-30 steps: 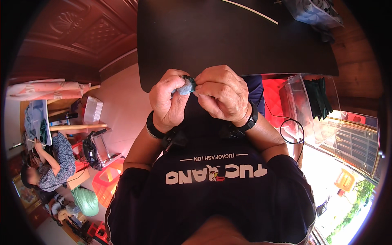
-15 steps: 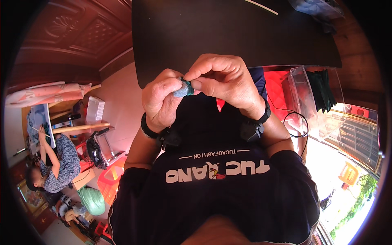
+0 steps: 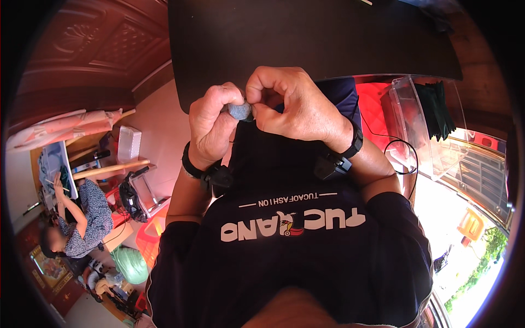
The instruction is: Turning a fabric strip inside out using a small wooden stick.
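Note:
My left hand [image 3: 209, 126] is closed, its thumb and fingers gripping a small grey-blue rounded piece [image 3: 239, 112]. The rounded face of this piece shows between the fingertips, with a dark green edge on its right side. My right hand [image 3: 301, 106] is curled into a pinch, thumb and fingertips meeting right beside that edge. Whatever lies between those right fingertips is too small to make out. Both hands are held in front of my body, at the near edge of the black table.
The black table [image 3: 306, 38] spans the far side. On the right stand a clear plastic bin [image 3: 402, 117] with dark green strips [image 3: 436, 109] and something red [image 3: 374, 101]. A black cable [image 3: 414, 158] loops near my right forearm. At the left another person [image 3: 90, 218] works at a tray.
The grey-blue piece has turned, so more of its rounded face shows and less dark green. My right hand has shifted slightly left and its fingers have curled in more.

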### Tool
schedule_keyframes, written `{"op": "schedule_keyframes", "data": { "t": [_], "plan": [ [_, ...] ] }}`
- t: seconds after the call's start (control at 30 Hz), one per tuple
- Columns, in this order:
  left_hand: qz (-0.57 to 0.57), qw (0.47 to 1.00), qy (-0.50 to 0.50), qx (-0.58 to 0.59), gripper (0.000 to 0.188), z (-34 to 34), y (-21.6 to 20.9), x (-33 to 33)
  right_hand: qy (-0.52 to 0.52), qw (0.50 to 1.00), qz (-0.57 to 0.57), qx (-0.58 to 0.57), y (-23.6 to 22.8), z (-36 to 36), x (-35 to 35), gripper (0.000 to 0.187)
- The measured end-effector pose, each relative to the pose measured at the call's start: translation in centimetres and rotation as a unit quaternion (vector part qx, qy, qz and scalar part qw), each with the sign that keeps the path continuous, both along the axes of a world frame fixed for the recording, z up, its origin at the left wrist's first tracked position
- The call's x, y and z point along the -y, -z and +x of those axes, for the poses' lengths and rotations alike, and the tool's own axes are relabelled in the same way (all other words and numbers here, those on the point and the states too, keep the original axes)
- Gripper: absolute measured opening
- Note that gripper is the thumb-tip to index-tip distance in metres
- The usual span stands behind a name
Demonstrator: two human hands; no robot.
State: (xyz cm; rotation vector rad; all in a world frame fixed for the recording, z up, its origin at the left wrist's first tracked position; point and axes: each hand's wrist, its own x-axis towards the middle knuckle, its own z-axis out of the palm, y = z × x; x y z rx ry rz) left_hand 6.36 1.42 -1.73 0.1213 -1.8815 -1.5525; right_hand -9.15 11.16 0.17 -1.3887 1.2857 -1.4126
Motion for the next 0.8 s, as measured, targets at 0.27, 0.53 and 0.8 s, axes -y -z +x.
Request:
{"op": "schedule_keyframes", "data": {
  "t": [0.27, 0.53, 0.8],
  "plan": [
    [-0.007, 0.999, -0.021, -0.031, 0.010, -0.7, -0.4, 0.0, 0.016, 0.998, -0.006, 0.058, 0.0, -0.8, -0.2, 0.011],
    [0.025, 0.996, -0.084, 0.005, 0.011, -0.7, 0.1, -0.5, 0.037, 0.993, -0.110, -0.029, 0.9, -0.5, 0.1, 0.026],
    [0.041, 0.996, -0.080, 0.008, 0.014, -0.9, 0.6, -1.0, 0.155, 0.977, -0.144, -0.011, 1.1, 0.4, 0.5, 0.018]
  ]
}}
